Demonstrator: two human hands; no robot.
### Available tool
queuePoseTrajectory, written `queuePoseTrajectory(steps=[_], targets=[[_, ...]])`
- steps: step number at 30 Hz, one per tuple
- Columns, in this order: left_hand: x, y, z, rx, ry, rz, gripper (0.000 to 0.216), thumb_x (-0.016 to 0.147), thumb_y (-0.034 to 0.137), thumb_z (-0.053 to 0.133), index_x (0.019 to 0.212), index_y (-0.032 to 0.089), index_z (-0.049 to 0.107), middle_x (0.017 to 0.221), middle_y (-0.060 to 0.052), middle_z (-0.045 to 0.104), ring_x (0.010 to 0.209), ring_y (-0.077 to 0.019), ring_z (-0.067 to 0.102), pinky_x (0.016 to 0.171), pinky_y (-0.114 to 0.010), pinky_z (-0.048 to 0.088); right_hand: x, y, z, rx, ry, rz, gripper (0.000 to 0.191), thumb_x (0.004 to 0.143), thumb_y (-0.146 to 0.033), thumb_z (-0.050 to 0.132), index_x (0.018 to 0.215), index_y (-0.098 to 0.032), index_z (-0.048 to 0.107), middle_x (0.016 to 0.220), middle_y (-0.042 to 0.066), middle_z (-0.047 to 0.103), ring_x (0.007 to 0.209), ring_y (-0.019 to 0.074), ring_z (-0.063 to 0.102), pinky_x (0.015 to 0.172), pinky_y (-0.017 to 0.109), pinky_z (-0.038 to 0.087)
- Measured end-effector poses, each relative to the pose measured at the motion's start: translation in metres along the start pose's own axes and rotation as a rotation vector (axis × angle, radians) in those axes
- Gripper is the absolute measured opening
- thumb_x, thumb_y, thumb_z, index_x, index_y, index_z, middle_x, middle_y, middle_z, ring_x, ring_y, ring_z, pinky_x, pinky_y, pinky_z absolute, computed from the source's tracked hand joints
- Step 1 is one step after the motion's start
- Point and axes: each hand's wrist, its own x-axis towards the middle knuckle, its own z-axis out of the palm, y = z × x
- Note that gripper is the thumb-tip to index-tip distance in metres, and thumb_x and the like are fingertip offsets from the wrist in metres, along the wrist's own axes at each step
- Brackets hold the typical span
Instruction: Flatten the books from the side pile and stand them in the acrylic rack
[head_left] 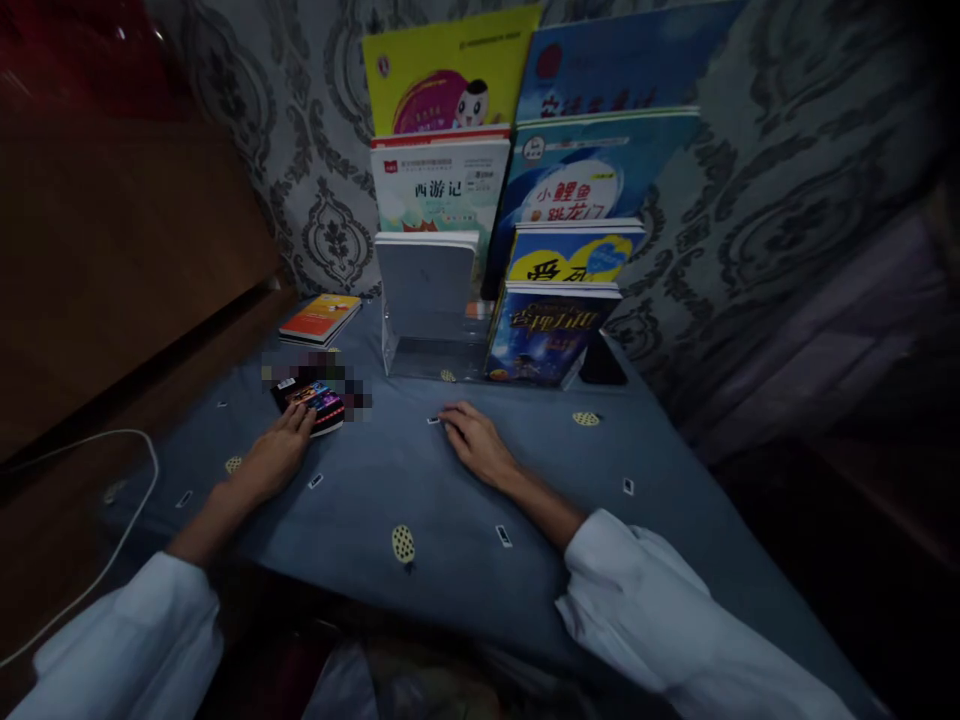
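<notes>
A small dark book [328, 404] with a colourful printed cover lies at the left of the table, partly blurred out by a pixelated patch. My left hand [283, 440] rests with its fingers stretched over the near left part of that cover; its thumb is hidden. On the bare cloth in front of the clear book stand [435, 358] lies my right hand [476, 443], fingers loosely extended and holding nothing. The stand's left front slot shows a blank greyish panel [427, 275], and a dark blue book [544, 335] stands in the right front slot.
Behind are several upright books, among them a yellow one [450, 70] and a teal one [637, 160]. An orange book [322, 318] lies back left. A dark flat object [604, 362] sits right of the stand. A white cable [154, 470] hangs by the wooden furniture [112, 260].
</notes>
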Motion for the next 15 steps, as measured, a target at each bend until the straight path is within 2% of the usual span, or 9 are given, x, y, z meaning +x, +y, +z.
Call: queuePoseTrajectory(steps=[5,10,13,15], targets=[[-0.043,0.034,-0.006,-0.008,0.01,0.1,0.058,0.095,0.006,0.03,0.151,0.008,0.045,0.159,-0.02,0.04,0.151,-0.0289,0.033,0.116,-0.044,0.044,-0.002,-0.004,-0.001,0.002,-0.021,-0.012,0.029,0.098,-0.017,0.048,0.114,-0.018,0.071,0.116,0.013,0.068,0.109,0.0235,0.067,0.101,0.042,0.053],[-0.065,0.076,-0.011,0.019,0.032,0.232,0.06,0.094,0.003,0.033,0.152,0.011,0.044,0.16,-0.018,0.04,0.152,-0.028,0.031,0.115,-0.041,0.046,-0.007,-0.011,0.0,-0.017,-0.019,-0.011,0.028,0.1,-0.024,0.049,0.118,-0.017,0.069,0.123,0.014,0.067,0.116,0.0233,0.065,0.104,0.042,0.051],[-0.069,0.103,-0.016,-0.031,0.074,0.394,0.063,0.093,0.003,0.037,0.155,0.012,0.038,0.163,-0.019,0.033,0.154,-0.0277,0.023,0.113,-0.039,0.048,-0.009,-0.01,-0.001,-0.047,0.002,0.022,0.031,0.102,-0.028,0.046,0.122,-0.017,0.068,0.126,0.013,0.067,0.12,0.0224,0.064,0.106,0.041,0.05],[-0.066,0.122,-0.021,-0.088,0.108,0.534,0.065,0.093,0.002,0.04,0.157,0.011,0.032,0.165,-0.019,0.029,0.156,-0.0265,0.015,0.118,-0.039,0.043,-0.012,-0.006,-0.007,-0.081,0.029,0.065,0.033,0.103,-0.028,0.044,0.123,-0.017,0.067,0.125,0.014,0.068,0.121,0.0225,0.063,0.107,0.042,0.049]])
